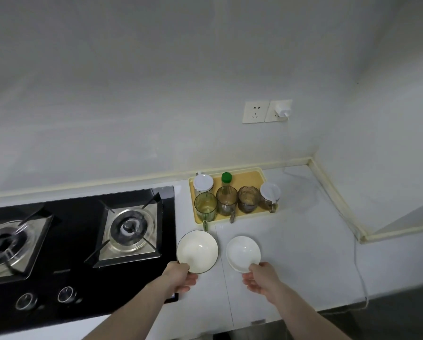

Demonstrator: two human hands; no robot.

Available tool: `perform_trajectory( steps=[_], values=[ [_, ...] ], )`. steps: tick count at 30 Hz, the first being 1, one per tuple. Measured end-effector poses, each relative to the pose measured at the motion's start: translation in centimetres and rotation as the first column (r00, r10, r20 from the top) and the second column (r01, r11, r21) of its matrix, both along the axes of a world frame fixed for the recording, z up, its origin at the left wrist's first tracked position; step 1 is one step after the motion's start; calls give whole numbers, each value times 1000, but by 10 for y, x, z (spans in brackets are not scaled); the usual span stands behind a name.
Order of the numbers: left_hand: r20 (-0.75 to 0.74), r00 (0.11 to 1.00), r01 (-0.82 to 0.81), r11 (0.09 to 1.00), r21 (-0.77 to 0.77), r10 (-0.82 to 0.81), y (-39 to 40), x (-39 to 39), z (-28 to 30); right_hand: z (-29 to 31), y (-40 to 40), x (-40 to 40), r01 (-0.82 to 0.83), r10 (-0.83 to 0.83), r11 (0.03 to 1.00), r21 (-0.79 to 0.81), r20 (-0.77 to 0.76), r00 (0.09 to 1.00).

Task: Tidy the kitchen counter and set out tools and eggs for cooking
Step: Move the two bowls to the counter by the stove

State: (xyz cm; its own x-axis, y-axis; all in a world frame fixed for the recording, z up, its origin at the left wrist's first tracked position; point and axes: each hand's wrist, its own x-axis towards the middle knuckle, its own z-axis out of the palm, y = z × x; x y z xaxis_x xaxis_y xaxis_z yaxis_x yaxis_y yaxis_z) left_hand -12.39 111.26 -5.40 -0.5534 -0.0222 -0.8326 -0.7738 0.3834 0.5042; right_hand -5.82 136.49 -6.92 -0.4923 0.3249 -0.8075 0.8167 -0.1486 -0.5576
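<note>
Two bowls being set out on the white counter [303, 241], right of the gas hob [83, 241]. Left hand [181, 276] pinches the near rim of the larger bowl with the dark rim line [197, 250], thumb on top, fingers curled under; right hand [260, 280] pinches the near rim of the smaller plain white bowl [243, 252] the same way. Both bowls look empty; whether they are resting on the counter or just above it I cannot tell. The larger bowl sits just beside the hob edge, the smaller one near it to the right, the two apart with a gap. Behind them the yellow tray [252, 177] holds glass mugs and lidded jars, the green mug's handle [205, 225] poking over the tray's front edge close to the larger bowl. No eggs or utensils in view. To do this step well, I'd judge: lower both flat — don't drop the far edges — keep the larger bowl off the hob glass, leave the gap so rims don't clink, stay short of that mug handle, then slip the fingers out from under without dragging the bowls. A cable [356, 253] trails at the far right, well clear.
</note>
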Motion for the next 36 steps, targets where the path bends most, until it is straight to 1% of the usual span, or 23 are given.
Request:
perform_trajectory(
  steps=[6,16,19,21,24,26,27,29,30,32,34,36],
  values=[
    [23,1000,2,1000,13,-2,1,2,-2,-15,-5,-29,-29,30,999,-27,25,999],
    [-35,991,-122,987,101,126,8,17,7,-19,-7,-51,-100,101,993,-68,5,995],
    [-66,984,-155,979,136,165,5,26,10,-18,-8,-49,-89,88,990,-112,-12,996],
    [-96,977,-175,971,160,192,0,37,12,-12,-11,-43,-34,30,989,-146,-29,999],
    [-147,959,-215,959,182,243,-18,59,26,-1,-29,-23,7,-9,991,-133,-12,1000],
    [-201,945,-226,961,161,256,-41,78,37,5,-54,-5,-49,52,991,-125,23,998],
    [-232,940,-221,966,138,248,-54,88,43,9,-69,3,-107,114,983,-146,38,993],
    [-289,931,-213,975,66,224,-84,108,54,17,-101,16,-303,314,936,-180,40,948],
    [-313,925,-217,976,28,215,-100,120,60,24,-117,20,-429,437,888,-167,13,900],
    [-362,907,-247,968,-39,217,-134,143,71,41,-151,21,-624,618,775,-97,-83,782],
    [-414,881,-292,952,-96,228,-169,166,81,59,-189,18,-749,734,662,-30,-177,656],
    [-466,849,-346,930,-128,251,-205,191,92,76,-232,15,-840,824,539,51,-240,514]
  ],
)
